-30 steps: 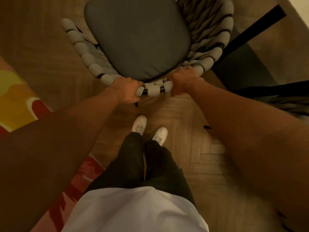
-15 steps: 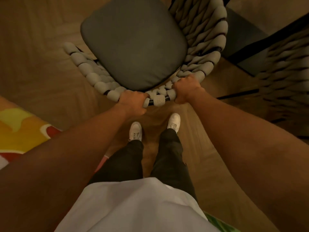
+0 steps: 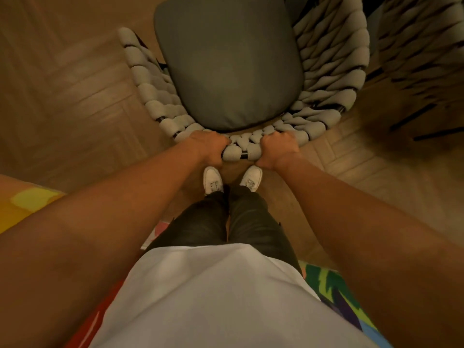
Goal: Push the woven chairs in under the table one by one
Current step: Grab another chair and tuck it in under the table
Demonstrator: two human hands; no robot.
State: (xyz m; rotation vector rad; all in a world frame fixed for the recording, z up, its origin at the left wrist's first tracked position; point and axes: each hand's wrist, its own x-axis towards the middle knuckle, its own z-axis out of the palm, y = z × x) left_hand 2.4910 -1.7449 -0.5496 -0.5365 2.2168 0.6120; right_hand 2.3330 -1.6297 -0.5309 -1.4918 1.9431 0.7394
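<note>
The woven chair (image 3: 253,136) stands on the wooden floor (image 3: 62,91) directly ahead, its grey cushion (image 3: 228,64) facing up. Both hands grip the back rail: left hand (image 3: 209,146) and right hand (image 3: 277,149) curled round the thick weave, close together. The push seems under way. No desk shows, so the next shove needs a straight line past the neighbouring chair (image 3: 421,51).
</note>
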